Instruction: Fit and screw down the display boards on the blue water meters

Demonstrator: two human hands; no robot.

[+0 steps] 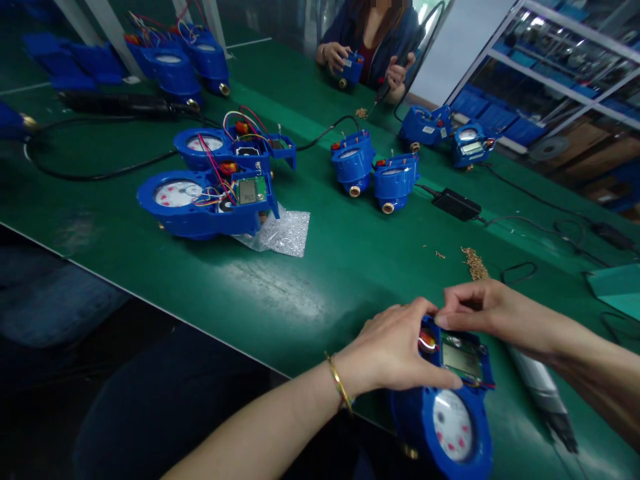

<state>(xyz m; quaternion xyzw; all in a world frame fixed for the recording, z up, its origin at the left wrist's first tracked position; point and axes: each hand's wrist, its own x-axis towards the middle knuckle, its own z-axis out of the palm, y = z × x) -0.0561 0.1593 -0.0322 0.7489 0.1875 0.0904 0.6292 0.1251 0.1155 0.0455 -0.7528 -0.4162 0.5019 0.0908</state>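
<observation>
A blue water meter (453,423) stands at the table's near edge, its white dial facing up and an LCD display (461,360) set in its open housing. My left hand (387,347) wraps over the housing's side, thumb by the dial and fingers at the far corner. At that same corner, my right hand (475,307) is closed in a pinch against the housing. Whatever its fingertips hold, if anything, is hidden. A grey electric screwdriver (543,393) lies under my right forearm. Just beyond my right hand is a pile of small brass-coloured screws (474,263).
Two open meters with loose wires (200,200) sit at left, beside a bubble-wrap bag (285,233). More meters (353,160) stand mid-table and far left. A black power adapter (457,203) trails cables. Across the table a co-worker (370,53) holds a meter and a screwdriver.
</observation>
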